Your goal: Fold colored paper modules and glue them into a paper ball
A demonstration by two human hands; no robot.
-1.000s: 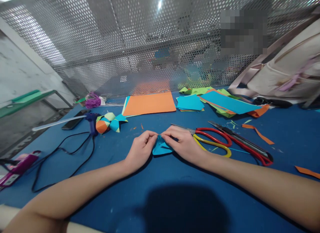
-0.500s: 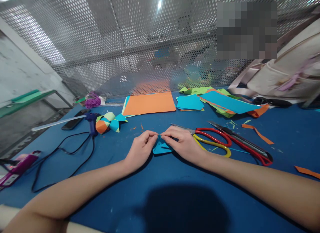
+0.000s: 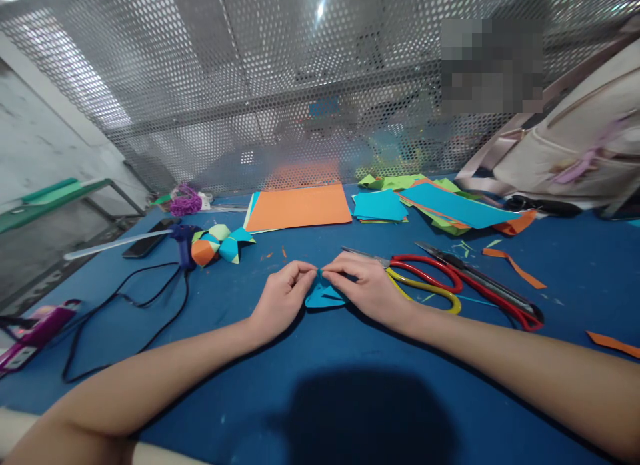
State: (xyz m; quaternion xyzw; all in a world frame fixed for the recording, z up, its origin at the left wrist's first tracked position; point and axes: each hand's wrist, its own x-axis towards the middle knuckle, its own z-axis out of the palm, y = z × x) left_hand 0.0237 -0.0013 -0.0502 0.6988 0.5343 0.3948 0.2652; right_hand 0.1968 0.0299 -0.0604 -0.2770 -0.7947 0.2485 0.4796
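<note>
Near the middle of the blue table (image 3: 350,358), the left hand (image 3: 280,298) and right hand (image 3: 367,288) meet, each pinching the top point of a small folded blue paper (image 3: 323,296) that rests on the table between them. Just right of the right hand lie red and yellow scissors (image 3: 430,282). Farther left sits a multicoloured paper ball (image 3: 217,244). Toward the far edge lies an orange sheet (image 3: 300,206).

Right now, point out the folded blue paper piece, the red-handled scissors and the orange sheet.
folded blue paper piece (image 3: 323,297), head view, on its lower flap between the hands.
red-handled scissors (image 3: 425,262), head view, on the red handle loop.
orange sheet (image 3: 300,206), head view, on its middle.
</note>
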